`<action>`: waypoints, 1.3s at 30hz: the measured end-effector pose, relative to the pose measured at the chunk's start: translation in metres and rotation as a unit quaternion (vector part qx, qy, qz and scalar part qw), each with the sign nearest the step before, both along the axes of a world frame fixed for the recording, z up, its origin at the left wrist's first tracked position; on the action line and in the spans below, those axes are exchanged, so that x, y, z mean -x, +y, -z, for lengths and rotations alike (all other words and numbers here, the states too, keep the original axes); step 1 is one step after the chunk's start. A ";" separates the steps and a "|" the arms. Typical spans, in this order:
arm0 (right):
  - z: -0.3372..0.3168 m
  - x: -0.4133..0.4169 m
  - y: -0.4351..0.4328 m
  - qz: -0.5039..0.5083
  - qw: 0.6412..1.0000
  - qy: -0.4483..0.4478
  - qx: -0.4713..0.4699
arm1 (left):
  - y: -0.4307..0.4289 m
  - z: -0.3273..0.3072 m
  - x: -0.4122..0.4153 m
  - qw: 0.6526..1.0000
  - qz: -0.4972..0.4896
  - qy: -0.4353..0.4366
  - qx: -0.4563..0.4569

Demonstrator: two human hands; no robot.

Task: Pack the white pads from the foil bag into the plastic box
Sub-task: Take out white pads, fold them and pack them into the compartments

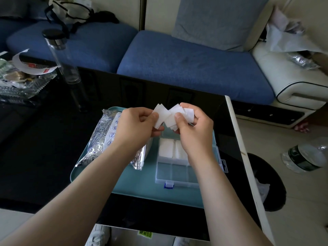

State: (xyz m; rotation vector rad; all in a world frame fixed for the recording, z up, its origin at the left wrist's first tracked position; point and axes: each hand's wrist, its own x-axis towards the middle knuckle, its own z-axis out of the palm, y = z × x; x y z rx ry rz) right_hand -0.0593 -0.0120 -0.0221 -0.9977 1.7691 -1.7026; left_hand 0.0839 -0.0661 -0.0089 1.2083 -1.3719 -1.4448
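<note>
Inside the plastic box (175, 174), white pads (167, 147), perhaps two stacks.

plastic box (177, 174): open, part-filled | foil bag (99, 139): lying at its left | white pads (165, 115): fanned, held above

Two hands, the left hand (136, 125) and the right hand (193, 128), pinch one fanned bunch of pads (164, 115). The sheets overlap too much for an exact count, but there are several. Just below the grip lies one box (177, 173) holding two stacks (167, 148). Below and left of the grip lies one foil bag (99, 139). One tray (138, 181) bears both. Far left of the grip stands one glass bottle (60, 55), and far right lies one plastic bottle (305, 155).
</note>
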 end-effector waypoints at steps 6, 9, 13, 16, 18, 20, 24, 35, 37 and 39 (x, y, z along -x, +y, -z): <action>-0.007 0.002 0.002 0.023 0.998 -0.056 0.024 | -0.005 0.005 -0.001 0.999 -0.032 0.008 -0.033; -0.006 0.001 0.001 -0.066 0.997 -0.025 -0.017 | -0.003 0.001 -0.001 0.998 0.006 0.008 -0.059; -0.003 0.000 0.002 -0.082 0.996 0.009 -0.018 | -0.001 -0.004 -0.001 0.994 0.044 0.023 -0.093; -0.002 0.001 0.002 -0.089 0.996 0.000 -0.010 | -0.001 -0.006 0.000 0.988 0.057 0.060 -0.127; -0.001 0.002 0.001 -0.097 0.995 -0.006 -0.014 | -0.001 -0.005 0.001 0.986 0.074 0.069 -0.131; 0.000 0.002 0.002 -0.106 0.994 0.006 -0.018 | -0.001 -0.003 0.002 0.987 0.106 0.046 -0.111; 0.003 0.004 0.001 -0.091 0.994 0.045 -0.031 | -0.001 0.003 0.003 0.991 0.118 0.000 -0.069; 0.006 0.013 -0.002 0.109 0.992 0.057 0.030 | -0.004 0.009 0.003 0.990 0.128 -0.033 -0.055; 0.001 0.016 0.000 0.126 0.990 0.027 0.050 | -0.005 0.009 0.002 0.990 0.121 -0.034 -0.066; -0.004 0.015 0.003 0.084 0.995 0.014 0.054 | -0.004 0.006 0.001 0.989 0.118 -0.023 -0.083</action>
